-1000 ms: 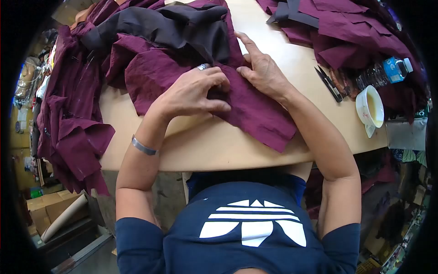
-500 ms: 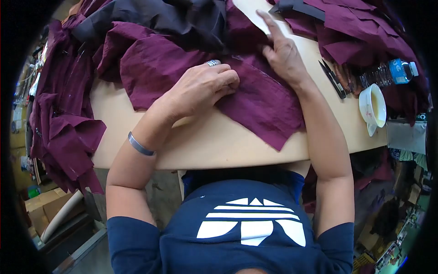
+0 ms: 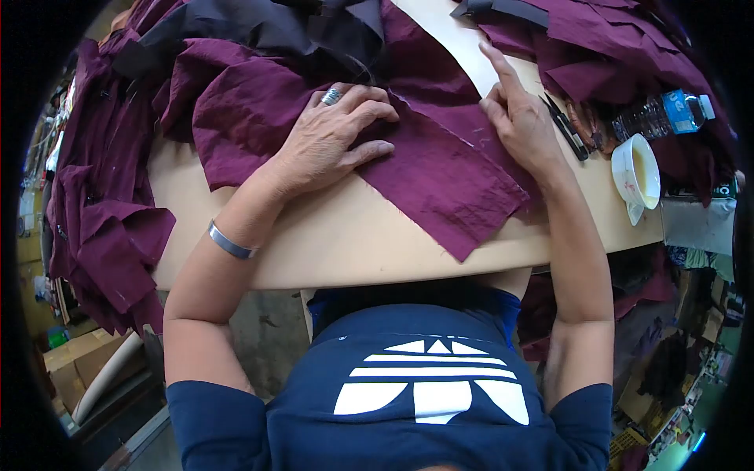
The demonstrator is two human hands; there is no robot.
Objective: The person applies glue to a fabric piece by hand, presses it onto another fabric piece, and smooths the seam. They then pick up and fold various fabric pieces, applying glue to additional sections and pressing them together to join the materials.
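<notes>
My left hand [image 3: 334, 137], with a ring on one finger, rests on the maroon cloth [image 3: 440, 184], its fingers and thumb apart. My right hand [image 3: 522, 122] lies at the cloth's right side, index finger stretched out, the other fingers curled; nothing shows in it. Between my hands the cloth runs down to a pointed corner near the table's front edge, with a seam or frayed edge across it. Dark grey cloth [image 3: 275, 31] lies bunched beyond my left hand. A white curved piece [image 3: 459, 43] reaches from the top edge toward my right fingertips.
The pale table [image 3: 314, 243] has a curved front edge. Maroon cloth pieces [image 3: 110, 243] hang over its left side; more maroon pieces [image 3: 620, 47] are piled at the back right. Dark pointed tools [image 3: 567, 129], a water bottle [image 3: 664, 115] and a white cup [image 3: 636, 173] are at the right.
My left hand has moved slightly left and its fingers have spread. My right hand has moved right and down. The cloth between them has shifted a little, showing more of the seam.
</notes>
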